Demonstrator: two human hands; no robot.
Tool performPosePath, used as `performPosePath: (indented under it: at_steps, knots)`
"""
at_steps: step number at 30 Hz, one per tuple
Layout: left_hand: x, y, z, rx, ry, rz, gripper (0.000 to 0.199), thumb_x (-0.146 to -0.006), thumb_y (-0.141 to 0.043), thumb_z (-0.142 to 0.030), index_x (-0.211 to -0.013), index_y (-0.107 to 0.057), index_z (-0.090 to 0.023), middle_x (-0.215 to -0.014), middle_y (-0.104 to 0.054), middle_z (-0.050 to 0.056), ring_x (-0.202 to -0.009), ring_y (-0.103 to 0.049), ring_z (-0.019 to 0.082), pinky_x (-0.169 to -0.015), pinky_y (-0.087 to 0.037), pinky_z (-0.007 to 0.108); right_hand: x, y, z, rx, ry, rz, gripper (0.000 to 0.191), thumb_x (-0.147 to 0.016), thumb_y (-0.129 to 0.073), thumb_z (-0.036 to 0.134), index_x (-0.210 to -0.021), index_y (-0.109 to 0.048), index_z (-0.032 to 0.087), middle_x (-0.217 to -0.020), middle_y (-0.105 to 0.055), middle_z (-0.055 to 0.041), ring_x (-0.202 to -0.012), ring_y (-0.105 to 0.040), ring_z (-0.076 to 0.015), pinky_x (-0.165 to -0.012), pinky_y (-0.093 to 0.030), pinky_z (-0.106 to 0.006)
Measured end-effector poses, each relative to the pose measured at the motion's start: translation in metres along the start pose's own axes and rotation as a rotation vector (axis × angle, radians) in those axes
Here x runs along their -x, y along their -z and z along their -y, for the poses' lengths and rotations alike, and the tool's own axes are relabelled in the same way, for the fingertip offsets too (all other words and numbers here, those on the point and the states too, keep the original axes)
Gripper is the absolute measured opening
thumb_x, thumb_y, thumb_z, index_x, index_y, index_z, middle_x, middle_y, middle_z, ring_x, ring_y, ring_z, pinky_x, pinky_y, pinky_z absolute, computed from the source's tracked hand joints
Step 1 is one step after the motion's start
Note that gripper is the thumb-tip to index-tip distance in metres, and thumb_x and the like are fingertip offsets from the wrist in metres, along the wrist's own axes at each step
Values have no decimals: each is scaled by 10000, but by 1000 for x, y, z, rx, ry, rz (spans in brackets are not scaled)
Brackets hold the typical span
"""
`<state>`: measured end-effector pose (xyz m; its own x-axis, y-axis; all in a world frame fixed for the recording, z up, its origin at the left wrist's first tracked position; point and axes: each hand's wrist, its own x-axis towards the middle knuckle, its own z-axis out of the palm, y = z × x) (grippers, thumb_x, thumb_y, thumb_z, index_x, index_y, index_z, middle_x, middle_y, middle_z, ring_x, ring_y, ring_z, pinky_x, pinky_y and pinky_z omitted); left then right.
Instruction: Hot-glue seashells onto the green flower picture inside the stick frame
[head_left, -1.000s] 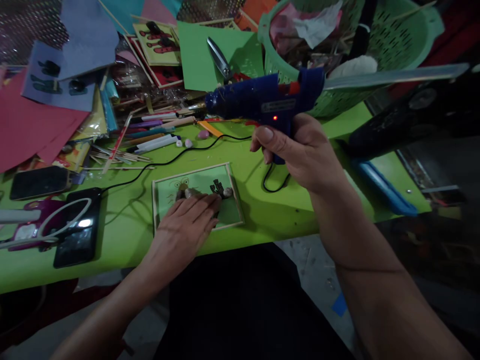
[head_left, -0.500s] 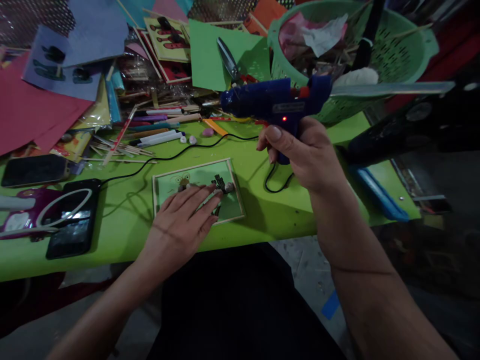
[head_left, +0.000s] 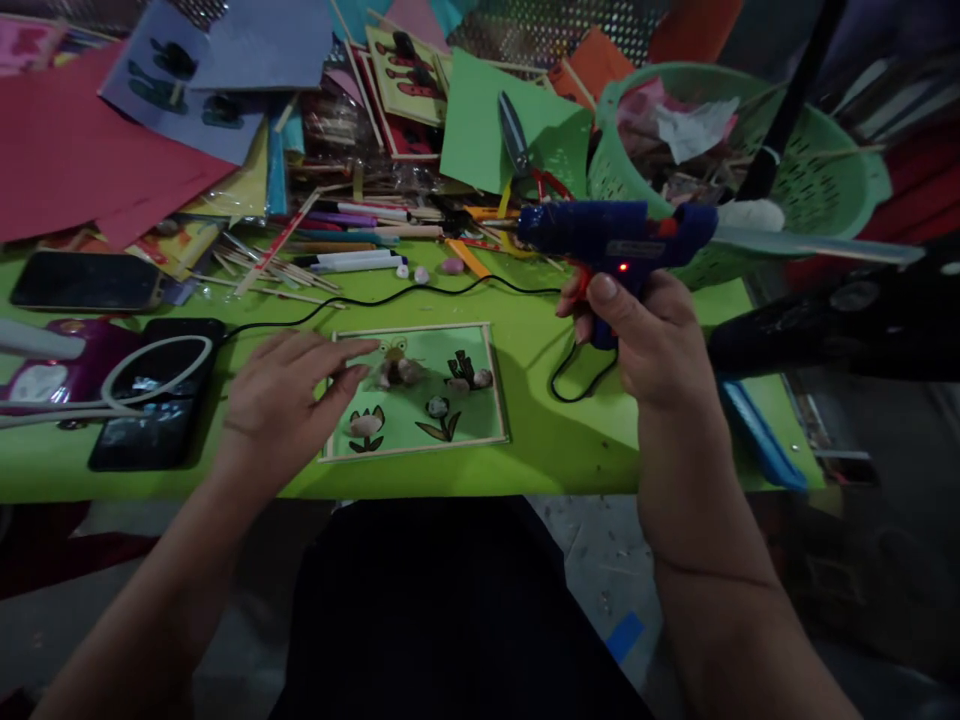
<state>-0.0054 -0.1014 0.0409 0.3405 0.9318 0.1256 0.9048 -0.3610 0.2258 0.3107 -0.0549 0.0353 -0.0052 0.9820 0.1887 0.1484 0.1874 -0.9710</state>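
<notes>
My right hand grips a blue hot glue gun by its handle. Its small red light glows, and a clear glue stick juts from the back. The nozzle points left, above the table. My left hand is at the left edge of a green picture card with a thin wooden-stick frame, thumb and index finger apart, holding nothing. Whether the fingers touch the card I cannot tell. Pebbles sit on the drawn flowers, such as a grey pebble and a pale pebble, and on a drawn insect.
A black phone-like device and another phone lie at left. Pens, wooden sticks, coloured paper and scissors crowd the back. A green basket stands at back right. The glue gun's black cord crosses the table.
My left hand has moved left off the middle of the picture card, uncovering the flowers and pebbles. My right hand still holds the glue gun. The whole view has shifted slightly.
</notes>
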Motion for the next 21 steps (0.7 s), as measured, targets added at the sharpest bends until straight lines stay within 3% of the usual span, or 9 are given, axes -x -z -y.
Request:
performPosePath:
  at_steps: [5, 11, 17, 21]
  knots:
    - [-11, -6, 30, 8, 49, 49, 404, -1069, -342, -363, -1288, -633, -188, -1200, -685, 57, -1176, -601, 247, -1081, -447, 433, -4, 1, -9, -18, -29, 19, 334, -832, -763, 548, -874, -681, 227, -802, -692, -10, -586, -571, -111, -503, -458, -247]
    - [-33, -37, 69, -69, -138, 14, 493, -1015, -316, -431, -1227, -692, -193, -1249, -688, 117, -1161, -622, 320, -1005, -473, 458, -3, 13, -26, 64, -200, 10, 344, -819, -766, 494, -924, -604, 209, -809, -661, 11, -592, -543, -87, -512, -440, -221]
    - [-55, -40, 70, -87, -199, 73, 369, -956, -388, -384, -1044, -689, -188, -1040, -689, 124, -1022, -631, 336, -867, -469, 456, -2, 16, -41, 138, -389, 78, 364, -770, -783, 489, -912, -586, 219, -631, -564, 44, -585, -539, -125, -484, -425, -237]
    - [-66, -43, 67, -45, -173, 94, 227, -908, -436, -327, -896, -632, -213, -932, -662, 102, -941, -617, 314, -808, -443, 421, -4, 13, -50, 196, -394, 81, 357, -764, -771, 489, -896, -580, 218, -655, -552, 37, -593, -533, -135, -489, -444, -257]
